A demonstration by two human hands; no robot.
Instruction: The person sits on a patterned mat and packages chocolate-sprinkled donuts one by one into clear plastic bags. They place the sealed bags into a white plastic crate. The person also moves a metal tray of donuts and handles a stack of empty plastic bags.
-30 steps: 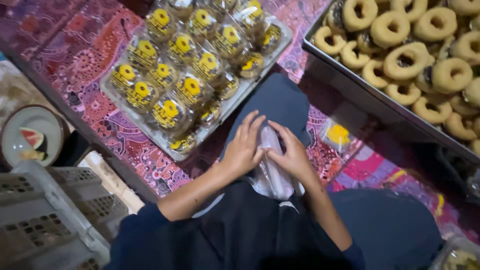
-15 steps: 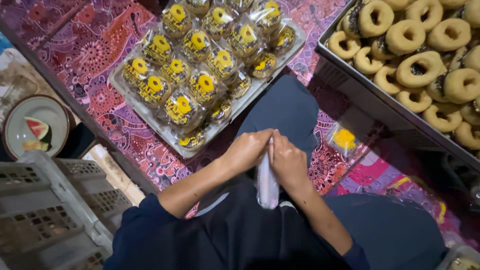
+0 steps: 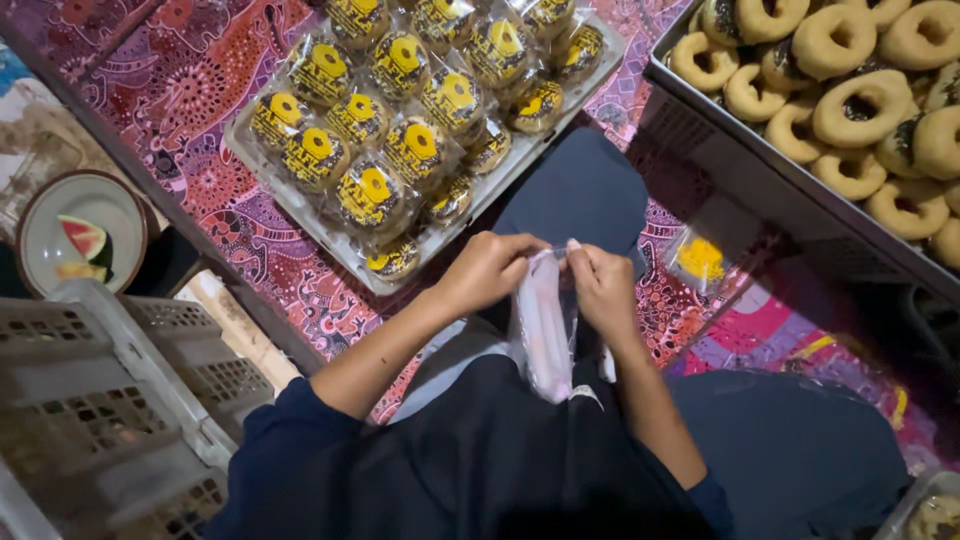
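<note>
Hands at lower centre of the frame, above the lap: the left hand [image 3: 487, 270] and right hand [image 3: 601, 285] each pinch the top edge of a clear plastic bag [image 3: 545, 335], fingers closed on the film, the bag hanging down between the forearms. A sound grip here would seem to call for both pinches level at the mouth, so the film stays taut and does not twist. Just right of the hands lies a small packet with a yellow label [image 3: 700, 258] on the patterned cloth [image 3: 190, 90]. At left, grey plastic crates [image 3: 100, 400] and a plate with a watermelon slice [image 3: 75, 235] crowd the edge. Farther up, a tray of wrapped doughnuts [image 3: 420, 130] sits near the left hand; a metal tray of bare ring doughnuts [image 3: 850, 110] fills the upper right. Open room is narrow, chiefly the strip of cloth between the two trays.
</note>
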